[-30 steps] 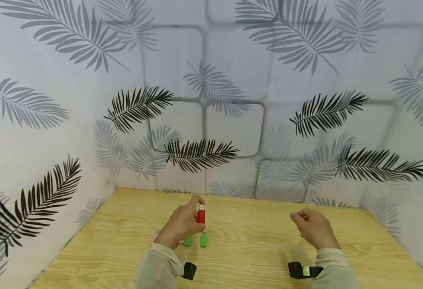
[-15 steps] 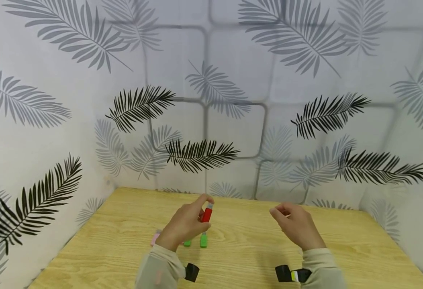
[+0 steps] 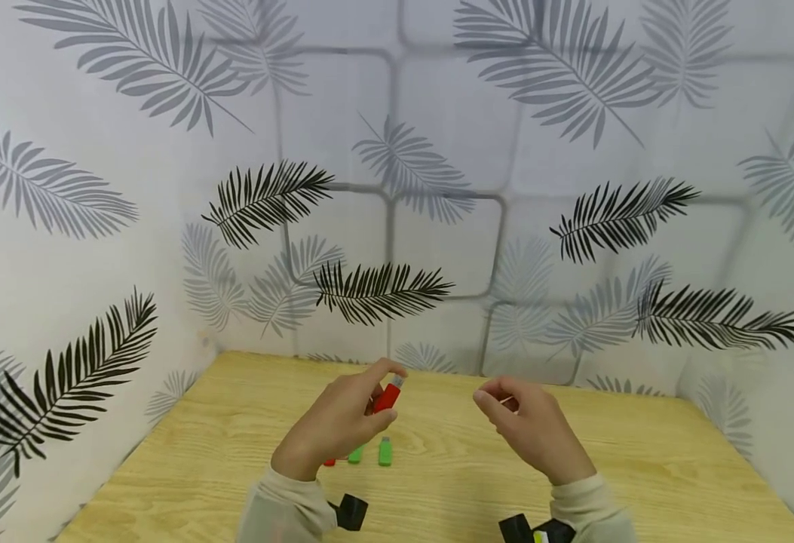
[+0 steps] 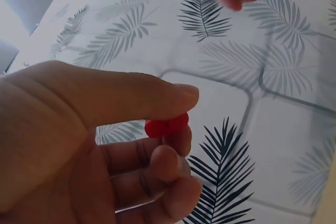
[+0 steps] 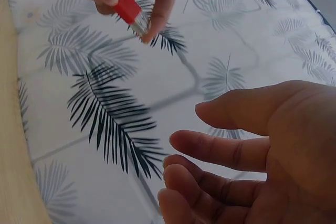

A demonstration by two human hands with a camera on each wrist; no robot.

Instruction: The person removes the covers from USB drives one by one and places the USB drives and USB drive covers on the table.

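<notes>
My left hand [image 3: 338,415] pinches a red USB stick [image 3: 387,397] above the table, its metal plug tilted up and to the right. In the left wrist view only the rounded end of the stick [image 4: 167,126] shows below the thumb. The right wrist view has the red body [image 5: 127,7] and silver plug in full. Across from it, my right hand [image 3: 532,426] hovers with bent, loose fingers; thumb and index finger stand apart in the right wrist view, with nothing seen between them. A thin shiny curve by that hand in the left wrist view is unclear.
Two green USB sticks, one nearer the left wrist [image 3: 355,455] and one to its right [image 3: 385,451], lie on the wooden table [image 3: 451,452]. A red piece [image 3: 329,462] peeks out beside my left wrist. Behind the table hangs a leaf-patterned sheet [image 3: 437,249].
My right hand has moved left, closer to my left hand. The red USB stick has tipped from upright toward the right. The pink item on the table is now hidden behind my left hand.
</notes>
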